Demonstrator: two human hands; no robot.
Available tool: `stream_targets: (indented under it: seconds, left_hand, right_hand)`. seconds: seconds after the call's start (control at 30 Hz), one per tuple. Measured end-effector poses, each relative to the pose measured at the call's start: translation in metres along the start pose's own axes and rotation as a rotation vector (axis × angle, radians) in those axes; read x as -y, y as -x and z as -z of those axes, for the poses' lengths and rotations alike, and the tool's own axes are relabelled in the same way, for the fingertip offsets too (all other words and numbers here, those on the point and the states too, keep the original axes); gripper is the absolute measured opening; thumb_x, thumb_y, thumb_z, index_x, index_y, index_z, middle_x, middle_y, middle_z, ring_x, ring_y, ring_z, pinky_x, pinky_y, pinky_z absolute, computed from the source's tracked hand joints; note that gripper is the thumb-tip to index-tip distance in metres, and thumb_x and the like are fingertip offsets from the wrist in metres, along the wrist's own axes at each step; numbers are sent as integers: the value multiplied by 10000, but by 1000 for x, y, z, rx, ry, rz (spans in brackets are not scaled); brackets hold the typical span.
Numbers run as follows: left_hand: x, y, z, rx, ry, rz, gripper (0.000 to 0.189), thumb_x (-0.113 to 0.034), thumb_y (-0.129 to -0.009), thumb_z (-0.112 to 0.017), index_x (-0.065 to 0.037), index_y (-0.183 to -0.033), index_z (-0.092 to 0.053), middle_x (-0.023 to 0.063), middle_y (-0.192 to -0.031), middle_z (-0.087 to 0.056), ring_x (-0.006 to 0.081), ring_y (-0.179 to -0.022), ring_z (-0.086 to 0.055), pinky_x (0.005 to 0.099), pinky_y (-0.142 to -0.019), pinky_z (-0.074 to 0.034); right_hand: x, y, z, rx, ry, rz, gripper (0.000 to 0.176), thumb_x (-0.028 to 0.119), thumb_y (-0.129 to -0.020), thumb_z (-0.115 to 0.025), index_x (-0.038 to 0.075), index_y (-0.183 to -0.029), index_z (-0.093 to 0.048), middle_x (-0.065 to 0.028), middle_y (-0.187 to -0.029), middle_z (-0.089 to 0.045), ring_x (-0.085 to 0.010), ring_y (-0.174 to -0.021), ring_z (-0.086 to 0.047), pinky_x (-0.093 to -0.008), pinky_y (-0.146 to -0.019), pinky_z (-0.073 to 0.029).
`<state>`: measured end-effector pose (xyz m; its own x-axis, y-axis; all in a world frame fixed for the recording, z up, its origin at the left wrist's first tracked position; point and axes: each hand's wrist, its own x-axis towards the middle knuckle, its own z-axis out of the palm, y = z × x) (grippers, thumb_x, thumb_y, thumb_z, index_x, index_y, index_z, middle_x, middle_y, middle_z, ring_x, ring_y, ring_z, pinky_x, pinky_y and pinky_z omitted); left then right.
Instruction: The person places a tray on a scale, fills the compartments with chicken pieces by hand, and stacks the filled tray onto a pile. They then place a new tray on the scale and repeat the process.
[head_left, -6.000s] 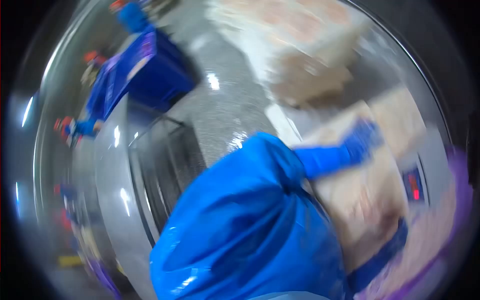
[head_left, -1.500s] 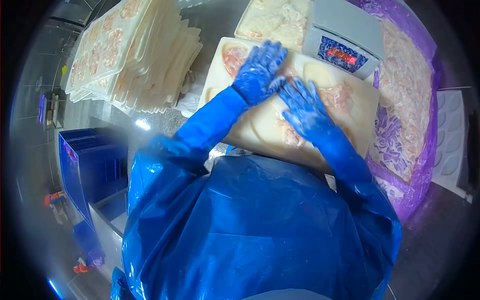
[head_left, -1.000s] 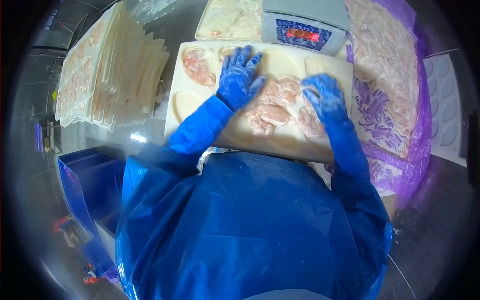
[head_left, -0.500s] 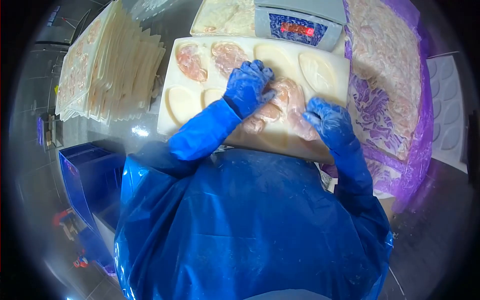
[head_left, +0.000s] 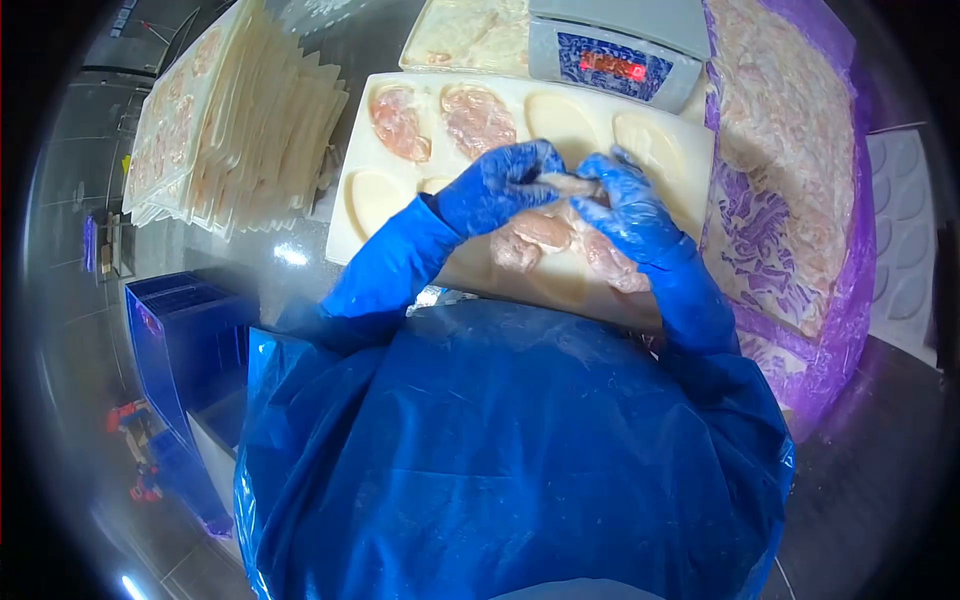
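Note:
A white tray [head_left: 355, 235] with oval hollows lies in front of me. Two flat pieces of pale pink meat [head_left: 479, 121] fill hollows at its upper left. My left hand [head_left: 505, 187], in a blue glove, pinches one end of a piece of raw meat [head_left: 571, 185]. The other end is between the fingers of my right hand [head_left: 630, 207], gloved too. Below both hands, more raw meat [head_left: 545, 233] lies loose over the lower hollows, partly hidden by my right hand.
A scale [head_left: 620, 55] with a red display stands behind the tray. Stacked trays [head_left: 270, 120] lean at the left. On the right, a purple-lined container [head_left: 850, 215] holds much meat, with another moulded tray [head_left: 903, 230] beyond. Blue crates [head_left: 180, 350] are lower left.
Both hands have come together over the tray and now hold a piece of meat between them, lifted at its upper end. My right hand moved up and left. The view shifted slightly.

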<state>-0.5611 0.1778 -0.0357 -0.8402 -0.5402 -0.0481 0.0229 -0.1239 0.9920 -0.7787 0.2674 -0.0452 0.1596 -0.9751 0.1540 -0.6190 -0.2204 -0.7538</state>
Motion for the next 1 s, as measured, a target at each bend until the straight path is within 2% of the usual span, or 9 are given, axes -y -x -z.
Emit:
stream_targets:
  seconds: [0.23,0.3,0.37,0.4,0.47,0.5,0.57,0.83,1.0]
  left_hand:
    - [-21,-86,-4,-3,-232,-166,210,-104,-936,-670,-47,-1130,-614,-22,-1016,-599,82,-974,-529,284,-862,-461]
    - [11,-110,-11,-85,-149,-303,205,-58,-923,-632,-54,-1128,-638,19,-1072,-645,152,-1004,-589,299,-877,-480]
    - [8,-117,-20,-233,-1194,-525,272,-22,-884,-601,-76,-1145,-653,95,-1139,-665,273,-1038,-632,345,-922,-496]
    - [25,-116,-20,-66,-918,-571,357,-19,-835,-577,-107,-1173,-654,149,-1202,-641,355,-1084,-612,393,-970,-489]
    - [39,-115,-23,41,-1163,-582,440,-40,-797,-584,-128,-1224,-643,116,-1259,-622,332,-1173,-573,446,-1033,-441]
    - [40,-112,-23,33,-1228,-555,459,-51,-786,-585,-132,-1234,-642,106,-1284,-611,324,-1213,-550,456,-1072,-409]
    - [26,-107,-16,90,-1331,-484,474,-84,-817,-586,-142,-1287,-614,109,-1335,-580,314,-1275,-505,469,-1118,-346]
    - [40,-87,-35,158,-1160,-485,515,-268,-962,-536,-175,-1464,-471,86,-1572,-364,250,-1496,-240,533,-1214,-100]
    - [10,-66,-38,11,-1170,-526,357,-245,-910,-630,-142,-1250,-657,55,-1306,-625,265,-1180,-550,427,-1014,-423]
  right_hand:
    - [-15,27,57,-350,-393,-113,344,38,-893,-620,22,-1235,-582,-74,-1136,-643,-155,-1037,-584,-308,-887,-491]
    - [-39,44,67,-396,-247,-127,358,35,-910,-600,8,-1266,-571,-88,-1229,-627,-144,-1094,-571,-307,-898,-492]
    - [-57,52,79,-491,667,28,406,-6,-862,-600,10,-1266,-570,-105,-1260,-623,-181,-1080,-599,-335,-884,-507]
    - [-66,52,72,-493,671,22,406,-6,-862,-600,10,-1266,-570,-105,-1260,-623,-181,-1080,-599,-335,-884,-507]
    - [-65,50,47,-562,-540,-177,421,8,-799,-604,35,-1219,-607,-114,-1222,-635,-244,-1043,-615,-382,-880,-496]
    - [-59,54,45,-567,-544,-184,421,8,-799,-604,35,-1219,-607,-114,-1222,-635,-244,-1043,-615,-382,-880,-496]
    - [-37,65,46,-280,644,201,407,47,-772,-595,68,-1175,-646,-115,-1155,-642,-275,-1019,-611,-408,-888,-476]
    - [-43,68,33,-259,932,62,413,181,-940,-576,91,-1343,-590,-60,-1403,-555,-229,-1353,-456,-427,-1147,-286]
    - [-19,83,53,-423,872,-48,342,150,-867,-678,99,-1202,-638,-69,-1249,-611,-254,-1154,-575,-380,-974,-453]
